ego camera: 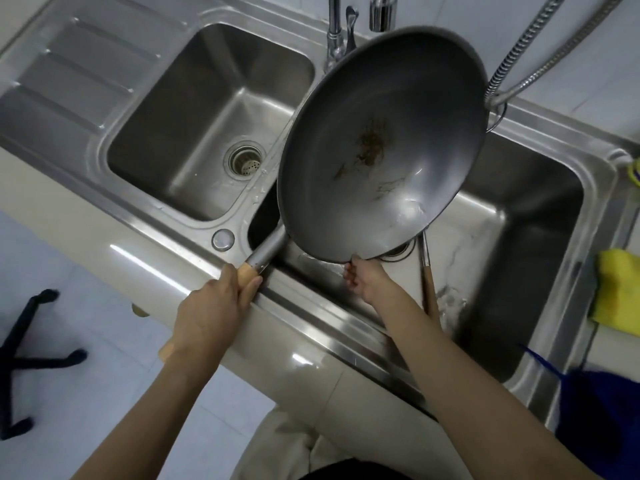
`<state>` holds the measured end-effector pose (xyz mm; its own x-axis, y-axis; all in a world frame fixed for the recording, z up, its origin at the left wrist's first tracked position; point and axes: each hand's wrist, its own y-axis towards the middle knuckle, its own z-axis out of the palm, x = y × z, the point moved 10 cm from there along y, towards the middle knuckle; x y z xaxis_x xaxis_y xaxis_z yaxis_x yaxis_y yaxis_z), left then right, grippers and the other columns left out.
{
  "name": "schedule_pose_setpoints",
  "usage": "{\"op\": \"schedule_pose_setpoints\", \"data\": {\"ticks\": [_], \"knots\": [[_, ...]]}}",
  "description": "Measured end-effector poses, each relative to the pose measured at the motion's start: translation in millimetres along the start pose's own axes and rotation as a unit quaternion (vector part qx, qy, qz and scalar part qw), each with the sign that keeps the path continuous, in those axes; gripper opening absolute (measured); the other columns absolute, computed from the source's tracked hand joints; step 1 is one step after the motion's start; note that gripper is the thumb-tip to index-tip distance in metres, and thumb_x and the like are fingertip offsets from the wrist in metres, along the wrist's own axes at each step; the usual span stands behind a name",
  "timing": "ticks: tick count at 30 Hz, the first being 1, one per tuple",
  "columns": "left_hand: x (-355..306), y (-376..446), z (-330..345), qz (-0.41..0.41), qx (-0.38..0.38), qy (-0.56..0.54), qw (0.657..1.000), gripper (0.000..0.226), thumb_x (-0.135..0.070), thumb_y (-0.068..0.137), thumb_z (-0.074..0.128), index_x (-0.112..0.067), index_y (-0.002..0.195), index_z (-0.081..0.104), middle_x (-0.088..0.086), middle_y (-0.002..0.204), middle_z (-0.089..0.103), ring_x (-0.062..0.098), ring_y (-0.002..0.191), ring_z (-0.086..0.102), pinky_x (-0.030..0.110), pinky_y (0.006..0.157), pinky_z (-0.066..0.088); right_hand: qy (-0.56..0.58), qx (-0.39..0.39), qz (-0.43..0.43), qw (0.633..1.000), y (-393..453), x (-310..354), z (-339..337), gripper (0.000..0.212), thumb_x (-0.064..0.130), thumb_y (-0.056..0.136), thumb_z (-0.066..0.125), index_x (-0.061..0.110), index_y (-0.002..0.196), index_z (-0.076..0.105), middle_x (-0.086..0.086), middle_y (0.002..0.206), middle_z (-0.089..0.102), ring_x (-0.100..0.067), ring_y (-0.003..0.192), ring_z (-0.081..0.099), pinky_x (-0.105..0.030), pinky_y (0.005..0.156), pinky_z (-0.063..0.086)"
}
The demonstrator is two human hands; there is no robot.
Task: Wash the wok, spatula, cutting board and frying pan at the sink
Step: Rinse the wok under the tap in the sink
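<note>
A large grey wok (381, 143) is tilted on edge over the right basin of the steel sink (540, 216), its inside facing me with brown residue near the middle. My left hand (214, 306) grips its wooden handle at the sink's front rim. My right hand (367, 278) reaches under the wok's lower rim, fingers curled against the underside. A spatula (427, 271) with a wooden handle lies in the right basin behind that hand, its blade hidden by the wok. I see no cutting board or frying pan.
The left basin (207, 119) holds only its drain strainer (246, 162). Taps (336, 29) and a sprayer hose (540, 39) rise behind the wok. A yellow cloth (620, 292) and a blue item (602, 410) lie on the right counter. A black stand (27, 362) sits on the floor.
</note>
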<state>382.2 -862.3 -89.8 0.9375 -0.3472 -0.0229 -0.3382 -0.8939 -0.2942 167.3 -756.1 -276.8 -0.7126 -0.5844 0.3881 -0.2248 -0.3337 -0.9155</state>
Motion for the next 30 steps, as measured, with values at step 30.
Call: {"op": "schedule_pose_setpoints", "data": {"ticks": [30], "knots": [[-31,-59,29,-0.025,0.249,-0.340,0.906,0.040,-0.055,0.094,0.048,-0.015,0.097,0.054,0.008,0.066,0.055,0.014,0.047,0.048,0.026,0.043,0.042,0.061,-0.063,-0.079,0.993,-63,-5,-90,0.026,0.015,0.101,0.042,0.014,0.076,0.049,-0.002,0.064,0.050,-0.010,0.052,0.042,-0.019,0.050,0.034]]}}
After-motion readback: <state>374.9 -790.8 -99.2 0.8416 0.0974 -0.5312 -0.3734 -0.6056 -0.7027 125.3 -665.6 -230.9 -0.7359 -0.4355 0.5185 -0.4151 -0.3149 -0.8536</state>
